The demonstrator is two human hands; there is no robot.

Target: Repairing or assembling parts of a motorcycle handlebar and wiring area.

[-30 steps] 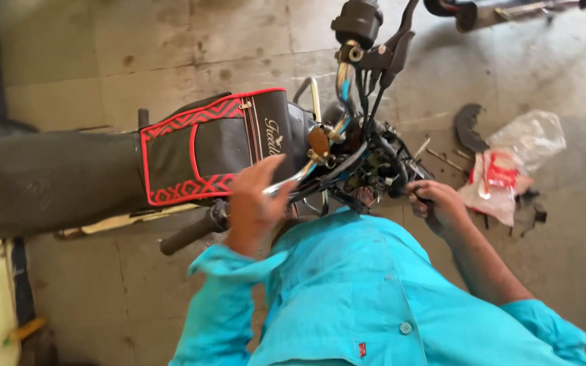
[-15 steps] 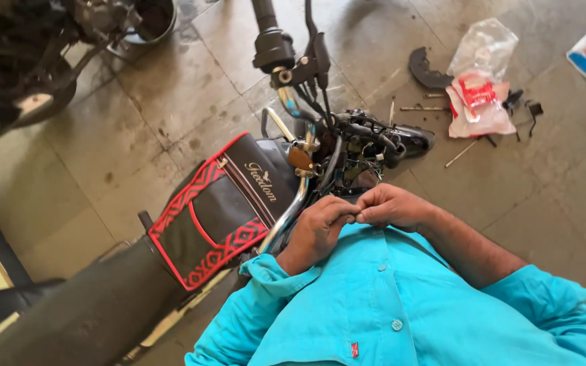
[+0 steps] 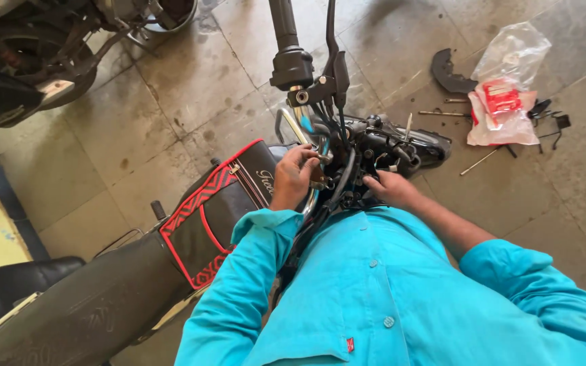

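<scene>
Between both hands [image 3: 344,179], the motorcycle's cable cluster [image 3: 347,152] sits, fingers touching.

1. Half a second ago both hands met close together just above the turquoise shirt; now the left hand [image 3: 295,177] has gone up to the chrome handlebar [image 3: 291,129], fingers curled at the cluster of black cables [image 3: 337,146].
2. The right hand [image 3: 391,190] has parted from the left and now rests lower, against the black wiring at the motorcycle's headstock [image 3: 388,146].
3. The slim silvery tool that the left hand held a second ago cannot be made out in it now.
4. The view has shifted: the plastic bag [image 3: 506,85] lies further right, and more of the second motorcycle [image 3: 28,61] shows at upper left.
</scene>
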